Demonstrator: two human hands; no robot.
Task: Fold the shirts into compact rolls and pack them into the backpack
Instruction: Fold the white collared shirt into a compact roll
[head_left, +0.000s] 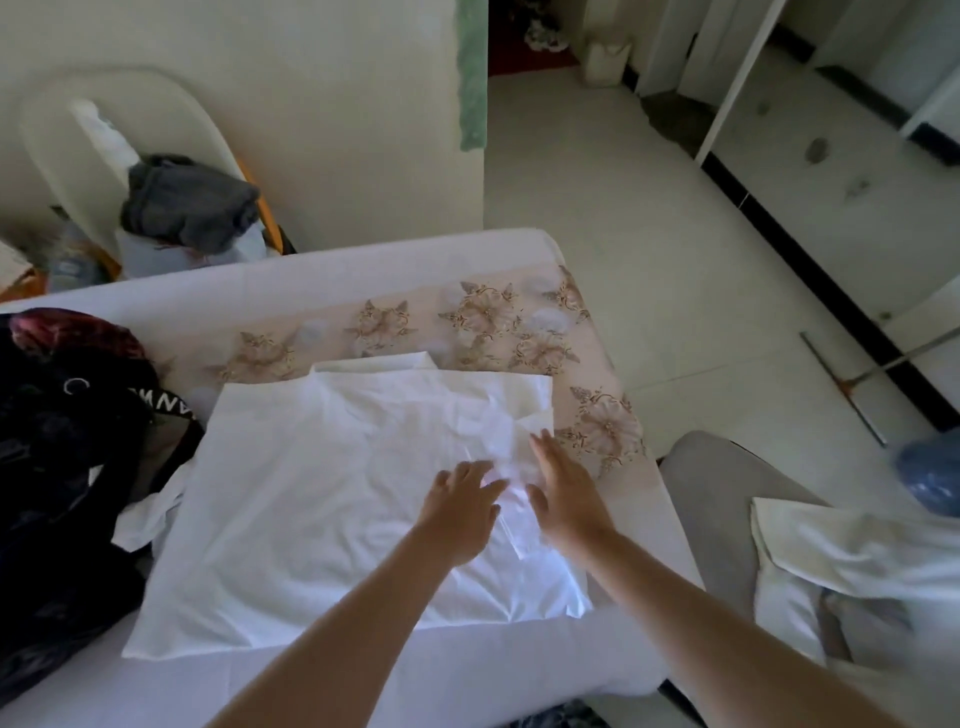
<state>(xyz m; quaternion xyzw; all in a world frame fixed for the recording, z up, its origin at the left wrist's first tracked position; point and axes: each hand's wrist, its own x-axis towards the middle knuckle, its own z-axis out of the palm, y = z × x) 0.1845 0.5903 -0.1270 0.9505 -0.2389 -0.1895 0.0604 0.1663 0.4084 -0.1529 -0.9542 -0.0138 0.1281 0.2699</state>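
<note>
The white shirt (311, 493) lies spread flat on the cloth-covered surface (260, 291), its far edge overlapping a floral cloth (483, 317). Both hands rest on the right part of the shirt, side by side. The left hand (460, 512) is released, fingers straight and spread, palm down on the fabric. The right hand (563, 493) is likewise released, fingers extended over a creased fold. The black backpack (62, 467) sits at the left edge of the surface, touching the shirt. A second white garment (857, 561) lies to the right, off the surface.
</note>
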